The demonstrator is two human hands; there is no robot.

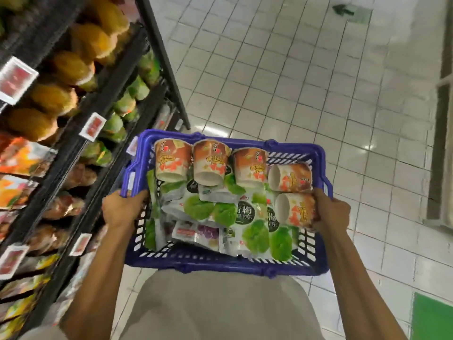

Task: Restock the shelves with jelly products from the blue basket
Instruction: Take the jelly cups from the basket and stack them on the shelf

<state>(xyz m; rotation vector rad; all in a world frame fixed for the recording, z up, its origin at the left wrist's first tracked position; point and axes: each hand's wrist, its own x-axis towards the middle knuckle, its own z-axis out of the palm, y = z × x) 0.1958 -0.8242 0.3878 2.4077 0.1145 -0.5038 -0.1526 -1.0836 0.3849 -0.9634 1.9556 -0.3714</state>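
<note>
Blue basket (228,267) of jelly products, which I hold in the aisle beside the shelves (73,153) on my left.
My left hand (121,209) grips its left rim and my right hand (333,212) curls over the right rim; inside, jelly cups (208,163) lie over green pouches (255,231).

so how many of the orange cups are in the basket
5. In the blue basket, three line the far side: left cup, middle cup, right cup. Two lie sideways at the right wall: farther cup, nearer cup. Pouches may hide more.
</note>
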